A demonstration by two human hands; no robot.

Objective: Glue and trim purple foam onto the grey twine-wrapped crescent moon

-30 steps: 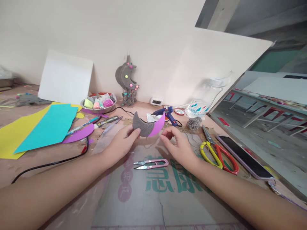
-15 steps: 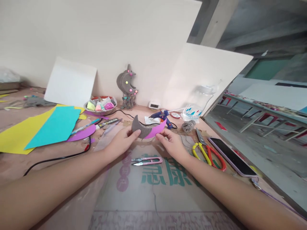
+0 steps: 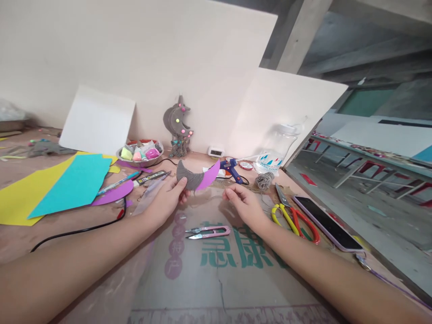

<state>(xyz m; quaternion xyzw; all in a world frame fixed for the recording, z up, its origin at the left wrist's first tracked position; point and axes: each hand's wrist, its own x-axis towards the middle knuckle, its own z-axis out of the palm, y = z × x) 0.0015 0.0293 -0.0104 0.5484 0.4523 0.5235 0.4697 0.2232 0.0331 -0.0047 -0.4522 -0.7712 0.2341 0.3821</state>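
My left hand [image 3: 170, 195] pinches a crescent moon cutout [image 3: 209, 176] at its left part. Grey yarn [image 3: 189, 176] wraps that left part, and the pointed right end is bare purple. To the right, apart from the crescent, my right hand [image 3: 245, 202] is closed with thumb and fingertips together; what they hold, if anything, is too small to make out. Behind it lies a ball of grey yarn [image 3: 264, 181], with loose strand running down near the right wrist. Pink-handled thread snips [image 3: 209, 232] lie on the printed plastic sheet [image 3: 189, 292] below both hands.
Scissors [image 3: 293, 220] and a phone [image 3: 327, 222] lie at right. Behind stand a blue glue gun [image 3: 231, 170], a small clock [image 3: 216, 151], a clear jug [image 3: 278, 148] and a finished moon ornament [image 3: 177, 119]. Leftward are a bowl of clay [image 3: 140, 155] and coloured sheets [image 3: 70, 184].
My right hand has let go of the crescent's purple end and moved slightly right and down. The crescent, in my left hand, has shifted a little left and up.
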